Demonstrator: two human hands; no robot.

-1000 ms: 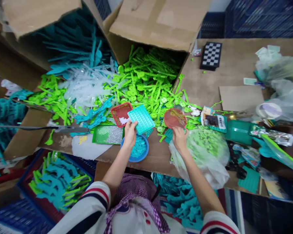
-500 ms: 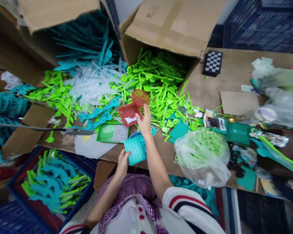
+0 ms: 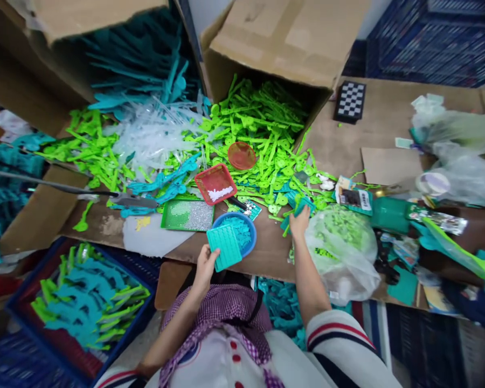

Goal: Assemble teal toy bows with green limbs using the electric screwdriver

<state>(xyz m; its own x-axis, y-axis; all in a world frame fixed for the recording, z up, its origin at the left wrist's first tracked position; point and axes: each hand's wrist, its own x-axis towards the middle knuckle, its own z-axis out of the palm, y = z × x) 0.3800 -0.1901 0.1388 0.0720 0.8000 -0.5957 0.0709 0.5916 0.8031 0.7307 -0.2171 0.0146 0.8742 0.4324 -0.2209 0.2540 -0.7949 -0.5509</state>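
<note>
My left hand (image 3: pixel 207 262) grips the lower left edge of a teal plate (image 3: pixel 223 248) with rows of small raised shapes. Behind that plate, partly covered by it, is a blue bowl (image 3: pixel 252 237) of loose teal pieces (image 3: pixel 239 229). My right hand (image 3: pixel 299 222) is closed on teal plates (image 3: pixel 297 200) right of the bowl; how many it grips is hidden. A red square tray (image 3: pixel 214 180) holding small white pieces lies past the bowl, near a red round dish (image 3: pixel 241 156). Left of the bowl sits a green tray (image 3: pixel 181 215) with many small silvery bits.
Cardboard boxes (image 3: pixel 283 37) spill green plastic parts (image 3: pixel 267 129) and teal ones across the back. A clear bag (image 3: pixel 343 258) of green pieces stands at the right. The blue crate (image 3: pixel 76 302) at lower left holds teal and green parts. A grey tool (image 3: pixel 133 201) hangs at the left.
My right hand has moved from the red tray rightward and nearer to me, onto the teal plates. My left hand keeps its plate, and the blue bowl shows more.
</note>
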